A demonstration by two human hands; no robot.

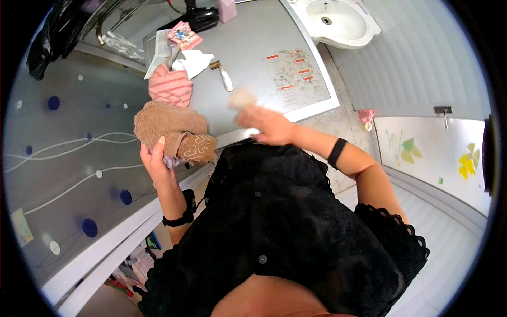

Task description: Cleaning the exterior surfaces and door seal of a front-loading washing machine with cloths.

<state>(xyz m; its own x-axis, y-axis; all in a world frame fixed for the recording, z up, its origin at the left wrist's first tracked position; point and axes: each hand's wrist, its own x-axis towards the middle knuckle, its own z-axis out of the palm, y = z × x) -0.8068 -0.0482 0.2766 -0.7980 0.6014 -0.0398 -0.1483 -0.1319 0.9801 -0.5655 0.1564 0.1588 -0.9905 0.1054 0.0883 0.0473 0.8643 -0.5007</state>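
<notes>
grey table (245,31) is spreading; left hand (157,158) is gripping brown towel (168,122), nine o'clock from right hand (272,127), whose fingers are blurring unreadably.

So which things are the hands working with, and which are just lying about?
With the hands:
- brown towel, held in the left hand
- pale item at the right hand, too blurred to identify

Lying about on the table:
- pink striped cloth
- white-handled tool
- pink packet
</notes>
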